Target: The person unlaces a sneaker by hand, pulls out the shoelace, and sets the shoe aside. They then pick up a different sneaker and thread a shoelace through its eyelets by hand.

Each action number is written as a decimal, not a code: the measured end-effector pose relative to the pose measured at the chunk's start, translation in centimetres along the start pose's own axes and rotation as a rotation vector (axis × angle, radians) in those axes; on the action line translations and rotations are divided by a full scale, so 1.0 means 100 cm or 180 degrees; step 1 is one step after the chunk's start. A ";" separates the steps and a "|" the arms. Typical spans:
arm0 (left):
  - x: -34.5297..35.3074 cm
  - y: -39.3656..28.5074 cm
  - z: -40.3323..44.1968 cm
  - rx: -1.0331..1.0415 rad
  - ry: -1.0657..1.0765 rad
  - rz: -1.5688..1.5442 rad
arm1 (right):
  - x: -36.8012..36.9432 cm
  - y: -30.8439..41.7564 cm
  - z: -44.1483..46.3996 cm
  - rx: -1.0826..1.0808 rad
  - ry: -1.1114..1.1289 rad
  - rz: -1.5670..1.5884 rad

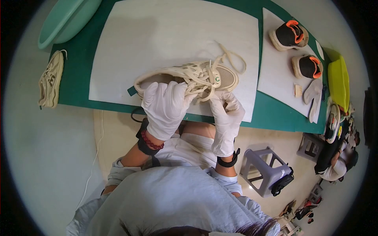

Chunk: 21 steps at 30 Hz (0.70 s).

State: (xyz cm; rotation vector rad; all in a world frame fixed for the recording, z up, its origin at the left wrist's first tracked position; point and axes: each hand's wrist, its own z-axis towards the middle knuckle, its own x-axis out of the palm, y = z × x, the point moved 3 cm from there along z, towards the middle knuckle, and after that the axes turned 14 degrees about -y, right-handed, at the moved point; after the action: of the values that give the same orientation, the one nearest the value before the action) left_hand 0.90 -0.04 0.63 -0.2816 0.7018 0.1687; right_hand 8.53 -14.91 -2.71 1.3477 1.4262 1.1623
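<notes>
A cream lace-up sneaker (pixel 179 72) lies on its side across the white board, toe to the right. Its cream shoelace (pixel 235 59) is partly threaded through the eyelets, and a loose end curls onto the board beyond the toe. My left hand (pixel 165 106), in a white glove, is closed on the near edge of the shoe's opening, with some fingertips hidden inside. Also gloved, my right hand (pixel 226 118) pinches at the lace beside the tongue and toe; the exact grip is partly hidden.
The white board (pixel 173 27) covers much of a green table (pixel 271 114). A matching sneaker (pixel 52 80) lies at the left edge, near a mint basin (pixel 69 21). Dark shoes with orange lining (pixel 293 33) and insoles (pixel 314 94) sit right. Below are a grey stool (pixel 265 171) and another person (pixel 338 165).
</notes>
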 end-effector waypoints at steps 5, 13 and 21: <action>0.000 0.001 -0.001 0.0024 0.0033 0.0054 | 0.002 -0.001 -0.002 -0.0231 0.0002 0.0034; 0.000 0.001 -0.001 0.0024 0.0086 0.0081 | 0.002 -0.002 -0.002 -0.0183 -0.0037 -0.0074; 0.001 0.001 -0.003 0.0037 0.0031 0.0102 | 0.000 -0.007 -0.005 -0.0081 -0.0088 -0.0200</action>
State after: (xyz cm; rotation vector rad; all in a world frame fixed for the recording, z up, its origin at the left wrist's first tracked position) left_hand 0.75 -0.07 0.30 -0.2605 0.7171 0.1939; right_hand 7.87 -14.96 -3.32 1.2877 1.4194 1.1133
